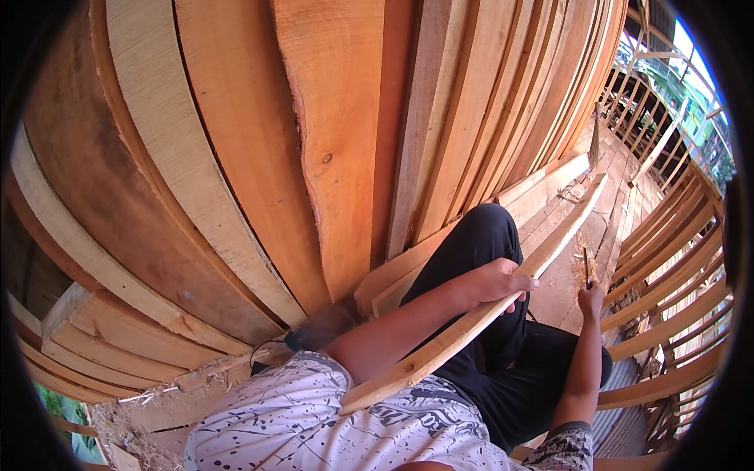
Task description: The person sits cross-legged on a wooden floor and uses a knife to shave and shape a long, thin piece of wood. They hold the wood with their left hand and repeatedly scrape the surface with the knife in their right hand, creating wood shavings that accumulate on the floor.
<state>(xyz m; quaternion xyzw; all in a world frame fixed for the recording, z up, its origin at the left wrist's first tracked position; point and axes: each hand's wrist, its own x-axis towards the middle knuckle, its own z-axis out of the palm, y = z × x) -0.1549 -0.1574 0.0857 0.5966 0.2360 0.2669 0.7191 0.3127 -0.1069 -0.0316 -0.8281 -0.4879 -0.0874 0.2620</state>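
A long, pale wooden strip (436, 353) lies slantwise across my lap, its near end against my shirt and its far end out past my knees. My left hand (496, 284) is closed around its middle, above my raised knee. To the right of the strip, my right hand (591, 300) grips the handle of a knife (586, 265). The narrow, dark blade points away from me and is apart from the strip. It shows nearly edge-on, so its full shape is hard to make out.
Tall wooden boards (338, 141) lean in a row on the left and ahead. A slatted wooden railing (667, 271) curves along the right. Wood shavings (581, 267) litter the plank floor (554, 302) beyond my knees. Corrugated metal sheet (624, 392) shows at lower right.
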